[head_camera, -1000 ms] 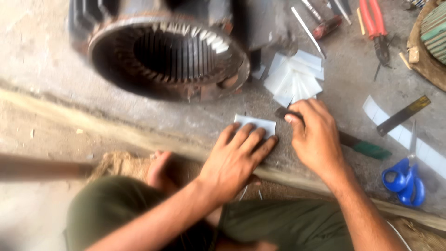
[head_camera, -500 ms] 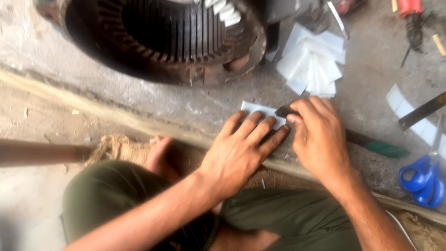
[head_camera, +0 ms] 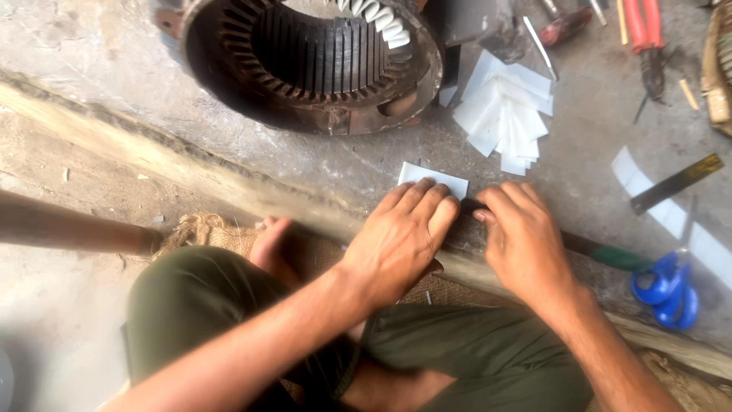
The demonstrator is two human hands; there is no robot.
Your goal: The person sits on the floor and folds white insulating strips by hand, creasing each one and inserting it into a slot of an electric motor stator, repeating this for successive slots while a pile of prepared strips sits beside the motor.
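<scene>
Two bare hands at work on a concrete floor, seen from above. Left hand [head_camera: 400,240]: flat, fingers together, pressing down on a small white paper sheet [head_camera: 433,180] that lies on the floor just past the raised edge; only the sheet's far part shows beyond the fingertips. Right hand [head_camera: 526,244]: curled over a dark tool with a green handle [head_camera: 610,255], fingertips close to the left hand's; whether it grips the tool or only rests on it cannot be told, and the working end is hidden beneath the fingers. Motor stator housing [head_camera: 313,65]: large, round, rusty, slots open toward the camera; a few white paper liners [head_camera: 377,15] show in the slots at the upper rim, most slots bare. Stack of cut white paper pieces [head_camera: 507,114]: fanned loosely, between stator and hands. Judged progress: early to middle, with a supply of pieces cut, few fitted, one sheet under the hands. Blue scissors [head_camera: 667,286]: near the right hand, lying idle. Metal ruler [head_camera: 675,183]: across long white strips [head_camera: 671,217], well to the right. Red-handled pliers [head_camera: 646,30]: top right, apart.
</scene>
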